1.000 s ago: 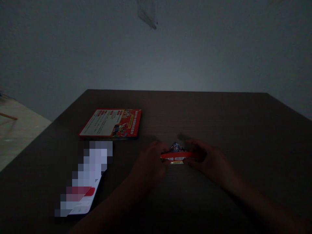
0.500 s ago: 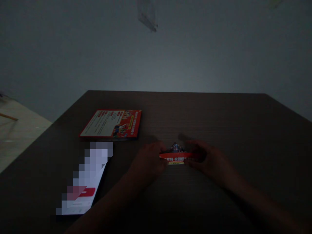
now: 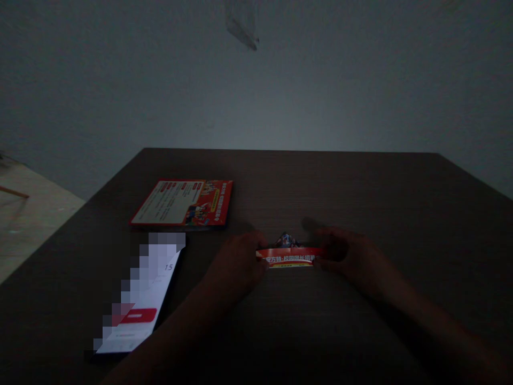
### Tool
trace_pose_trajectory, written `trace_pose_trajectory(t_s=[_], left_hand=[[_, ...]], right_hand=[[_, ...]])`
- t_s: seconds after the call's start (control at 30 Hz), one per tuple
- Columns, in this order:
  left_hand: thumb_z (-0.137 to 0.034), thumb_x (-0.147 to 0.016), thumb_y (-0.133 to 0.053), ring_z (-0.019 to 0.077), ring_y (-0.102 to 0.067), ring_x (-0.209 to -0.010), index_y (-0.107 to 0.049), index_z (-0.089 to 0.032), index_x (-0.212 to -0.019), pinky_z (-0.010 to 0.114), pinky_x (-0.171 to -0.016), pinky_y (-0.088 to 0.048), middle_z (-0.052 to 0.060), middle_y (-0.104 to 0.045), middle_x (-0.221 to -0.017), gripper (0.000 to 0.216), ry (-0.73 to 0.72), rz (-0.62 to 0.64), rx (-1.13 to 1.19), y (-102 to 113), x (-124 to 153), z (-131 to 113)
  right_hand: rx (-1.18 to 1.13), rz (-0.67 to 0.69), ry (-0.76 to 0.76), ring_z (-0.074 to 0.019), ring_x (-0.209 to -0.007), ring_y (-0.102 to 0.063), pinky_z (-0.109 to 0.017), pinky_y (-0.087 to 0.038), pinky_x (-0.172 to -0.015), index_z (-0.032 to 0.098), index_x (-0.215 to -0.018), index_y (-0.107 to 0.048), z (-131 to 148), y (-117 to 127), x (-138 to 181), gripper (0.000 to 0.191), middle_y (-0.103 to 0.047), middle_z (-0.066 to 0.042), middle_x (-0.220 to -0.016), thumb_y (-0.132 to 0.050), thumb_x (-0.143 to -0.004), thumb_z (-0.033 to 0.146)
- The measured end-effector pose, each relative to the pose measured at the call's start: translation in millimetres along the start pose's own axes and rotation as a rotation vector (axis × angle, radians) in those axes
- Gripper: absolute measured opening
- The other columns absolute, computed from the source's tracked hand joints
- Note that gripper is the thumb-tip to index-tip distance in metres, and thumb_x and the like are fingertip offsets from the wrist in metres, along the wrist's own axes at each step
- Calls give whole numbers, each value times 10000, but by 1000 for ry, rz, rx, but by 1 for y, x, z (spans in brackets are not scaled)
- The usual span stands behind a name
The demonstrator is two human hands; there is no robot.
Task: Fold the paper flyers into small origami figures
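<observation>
Between my two hands is a red printed leaflet, folded so that a band with white lettering and a yellow strip faces me. A dark, patterned pointed part of it rises behind the band. My left hand pinches the leaflet's left end. At the right end, my right hand grips it between thumb and fingers. Some of the fingers on both hands are lost in the dim light. Left of my left forearm lies a phone with its screen lit and partly pixelated.
A stack of red and white printed leaflets lies at the left of the dark wooden table. Behind the table stands a grey wall with a clear plastic piece on it. Pale floor shows at the left.
My hands have moved slightly apart, and more of the lettering on the red band shows between them. The stack and the phone stay in place.
</observation>
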State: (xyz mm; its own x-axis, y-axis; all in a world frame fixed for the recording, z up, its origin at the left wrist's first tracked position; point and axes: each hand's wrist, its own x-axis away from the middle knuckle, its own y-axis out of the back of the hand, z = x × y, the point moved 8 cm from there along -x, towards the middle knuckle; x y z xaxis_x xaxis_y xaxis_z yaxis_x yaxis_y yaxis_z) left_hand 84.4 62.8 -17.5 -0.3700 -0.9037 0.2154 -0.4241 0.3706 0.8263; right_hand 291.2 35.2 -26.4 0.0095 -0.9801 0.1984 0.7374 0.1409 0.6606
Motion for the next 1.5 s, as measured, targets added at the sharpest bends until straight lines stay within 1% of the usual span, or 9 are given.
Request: trace_pose_trajectory(t_s=[0.3, 0.5, 0.67, 0.77, 0.93, 1.1, 1.3, 1.4, 1.5], left_hand=[[-230, -701, -627, 190, -623, -799, -655, -213, -859, 262, -636, -402, 23, -683, -835, 161, 21, 49, -40, 0, 0, 8], [-254, -713, -615, 202, -618, -825, -690, -230, -895, 266, -642, -418, 42, -681, -913, 198, 23, 91, -61, -4, -2, 8], [-281, -742, -580, 213, -615, -854, -700, -242, -925, 274, -661, -433, 47, -680, -932, 222, 47, 112, -78, -6, 1, 6], [-274, -743, -575, 214, -620, -856, -704, -241, -927, 277, -664, -437, 49, -688, -937, 227, 55, 102, -68, -6, 2, 5], [-243, -734, -585, 207, -635, -821, -713, -234, -892, 269, -647, -439, 46, -704, -893, 204, 76, 85, -43, -8, 1, 7], [-236, -732, -595, 199, -639, -788, -712, -220, -891, 278, -664, -439, 43, -705, -851, 198, 61, 63, -33, -6, 2, 5], [-208, -727, -595, 201, -627, -821, -707, -211, -884, 289, -705, -446, 39, -694, -858, 193, 41, 57, 6, -4, 2, 3], [-189, -710, -622, 194, -616, -848, -691, -201, -859, 291, -739, -450, 34, -678, -884, 164, 32, 15, 33, -3, 2, 3], [-147, -687, -637, 188, -610, -855, -677, -197, -811, 295, -758, -448, 29, -663, -902, 140, 24, -45, 62, -2, 3, 3]], right_hand=[[-14, -1, -12, -182, -714, -672, -282, -528, -631, 184, -1059, -626, -1, 1, -1, 420, -709, -24, -834, -709, -648, 200], [-16, -17, 9, -183, -696, -677, -285, -529, -638, 184, -1040, -638, 1, 2, -1, 403, -717, -17, -806, -703, -642, 186], [-16, 10, 3, -195, -736, -686, -296, -537, -659, 189, -1048, -643, 1, 0, 1, 382, -729, -34, -855, -695, -670, 201], [-34, 23, -2, -207, -774, -690, -311, -541, -688, 196, -1045, -644, 1, 0, 3, 367, -734, -41, -896, -694, -681, 216], [-28, 8, -22, -212, -747, -695, -320, -544, -683, 197, -1031, -653, 0, 1, 4, 361, -742, -34, -853, -700, -673, 212], [-30, 3, -12, -209, -739, -696, -315, -548, -674, 202, -1013, -663, 0, 1, 3, 350, -742, -30, -850, -704, -666, 218], [-18, 10, 12, -201, -760, -694, -311, -543, -686, 201, -1030, -659, 3, 1, 3, 358, -738, -28, -866, -698, -675, 221], [-31, 12, 15, -205, -778, -692, -333, -547, -715, 199, -1026, -654, 3, 0, 3, 343, -735, -34, -898, -687, -685, 217], [-55, 3, 28, -223, -844, -687, -362, -543, -769, 205, -1023, -653, 3, 0, 3, 341, -726, -45, -974, -688, -683, 218]])
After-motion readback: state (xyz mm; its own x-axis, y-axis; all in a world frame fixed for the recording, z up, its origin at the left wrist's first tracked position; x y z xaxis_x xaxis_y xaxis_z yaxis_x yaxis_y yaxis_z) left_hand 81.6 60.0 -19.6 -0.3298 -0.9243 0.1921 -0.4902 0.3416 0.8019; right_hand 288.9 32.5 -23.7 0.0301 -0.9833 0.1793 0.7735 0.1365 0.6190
